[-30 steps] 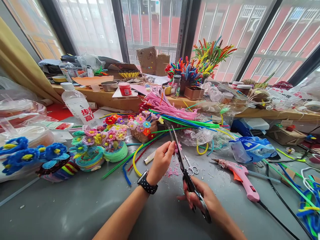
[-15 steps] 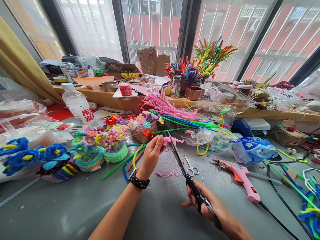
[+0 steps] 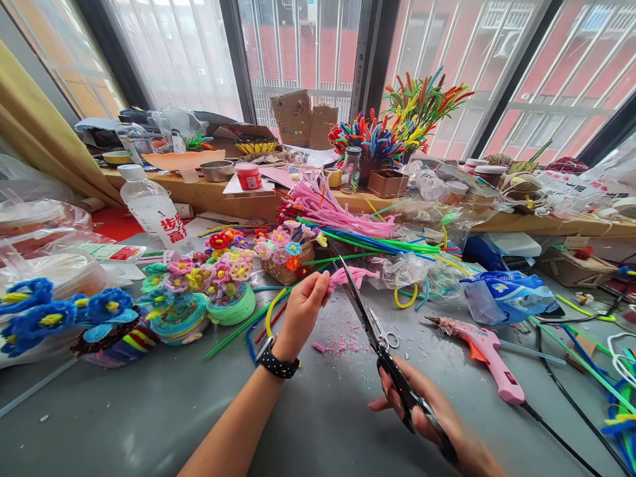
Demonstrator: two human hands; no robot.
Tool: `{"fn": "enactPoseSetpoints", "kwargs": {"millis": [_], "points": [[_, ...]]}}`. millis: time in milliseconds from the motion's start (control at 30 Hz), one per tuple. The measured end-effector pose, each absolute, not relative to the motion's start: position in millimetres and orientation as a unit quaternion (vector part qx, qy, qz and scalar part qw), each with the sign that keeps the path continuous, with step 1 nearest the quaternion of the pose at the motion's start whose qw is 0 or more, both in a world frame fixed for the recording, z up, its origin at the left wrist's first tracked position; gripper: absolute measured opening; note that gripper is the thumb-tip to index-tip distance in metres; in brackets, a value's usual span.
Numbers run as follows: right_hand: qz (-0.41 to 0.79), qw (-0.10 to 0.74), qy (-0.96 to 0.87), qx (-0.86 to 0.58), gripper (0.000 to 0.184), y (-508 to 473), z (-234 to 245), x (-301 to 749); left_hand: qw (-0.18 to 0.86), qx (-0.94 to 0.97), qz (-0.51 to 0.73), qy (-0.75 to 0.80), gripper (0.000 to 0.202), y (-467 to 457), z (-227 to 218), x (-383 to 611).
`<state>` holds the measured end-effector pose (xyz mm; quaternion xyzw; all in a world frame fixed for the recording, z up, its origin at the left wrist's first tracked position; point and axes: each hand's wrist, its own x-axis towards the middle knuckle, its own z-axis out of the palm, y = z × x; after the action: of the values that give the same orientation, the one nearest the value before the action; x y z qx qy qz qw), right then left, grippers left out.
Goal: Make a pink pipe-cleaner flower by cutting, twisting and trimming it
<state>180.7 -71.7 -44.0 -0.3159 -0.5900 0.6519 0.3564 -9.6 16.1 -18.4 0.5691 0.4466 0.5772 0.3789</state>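
Note:
My left hand [image 3: 304,310], with a dotted black watch band on its wrist, pinches a pink fuzzy pipe cleaner piece [image 3: 366,273] above the grey table. The piece sticks out to the right from my fingertips. My right hand [image 3: 422,411] is wrapped round the handles of long black scissors [image 3: 370,328]. Their blades point up and left and cross the pink piece close to my left fingers. Whether the blades touch it I cannot tell. Below lie pink fuzz clippings [image 3: 342,344] and small silver scissors [image 3: 387,331], partly behind the black pair.
A pink glue gun [image 3: 484,351] with a cord lies to the right. Pink pipe cleaners [image 3: 332,209] are heaped behind my hands. Fuzzy flower pots [image 3: 231,301] and a water bottle [image 3: 154,209] stand left. A blue plastic packet [image 3: 511,298] sits at right.
My right hand and the black scissors have shifted slightly right and down. The pink piece now reaches further right and looks more spread. My left hand has barely moved.

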Motion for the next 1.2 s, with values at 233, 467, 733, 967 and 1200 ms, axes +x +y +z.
{"fn": "enactPoseSetpoints", "kwargs": {"millis": [233,467,733,967,1200], "points": [[0.645,0.352,-0.595,-0.325,0.050,-71.1,-46.5,181.1,0.366,0.564,0.590,0.446,0.038,16.3,-17.1,-7.1],[0.655,0.309,-0.607,-0.326,0.052,-73.3,-52.2,181.2,0.441,0.535,0.602,0.397,0.038,16.0,-18.6,-7.2],[0.646,0.335,-0.615,-0.304,0.051,-73.7,-53.2,176.2,0.371,0.578,0.568,0.453,0.039,11.9,-19.7,-0.7],[0.630,0.331,-0.618,-0.335,0.050,-73.9,-50.4,173.9,0.361,0.600,0.554,0.450,0.040,10.4,-22.8,4.0],[0.635,0.350,-0.610,-0.320,0.051,-74.4,-52.8,173.6,0.344,0.595,0.556,0.468,0.038,8.9,-25.2,7.6]]}}
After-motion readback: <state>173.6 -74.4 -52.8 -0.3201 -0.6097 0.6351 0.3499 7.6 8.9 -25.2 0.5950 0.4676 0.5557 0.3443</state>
